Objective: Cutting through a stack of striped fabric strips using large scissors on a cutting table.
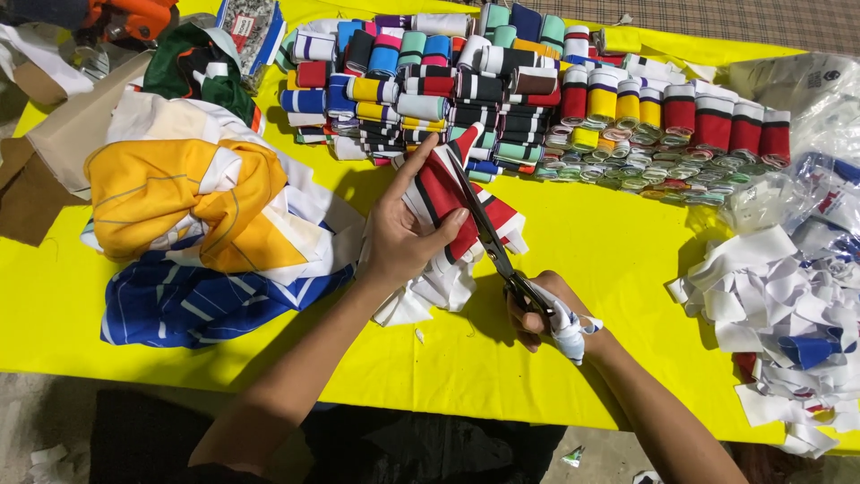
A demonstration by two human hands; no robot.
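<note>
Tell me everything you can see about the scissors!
The scissors have long, dark, metal-looking blades that point up and away, toward the rolled striped bands. The right hand grips the handles, which are wrapped in white cloth, low over the yellow table. The blades lie against a red, white and black striped fabric piece that the left hand holds up. How far apart the blades stand is hard to tell.

I see a matt yellow cloth covering the counter (609, 260). The scissors (488, 233) have dull dark metal blades, their handles wrapped in white cloth strips. The red, white and black striped band (443, 193) looks like ribbed knit. The folded jerseys (179, 206) are smooth, faintly shiny fabric; the bags (806, 85) are glossy clear plastic.
</note>
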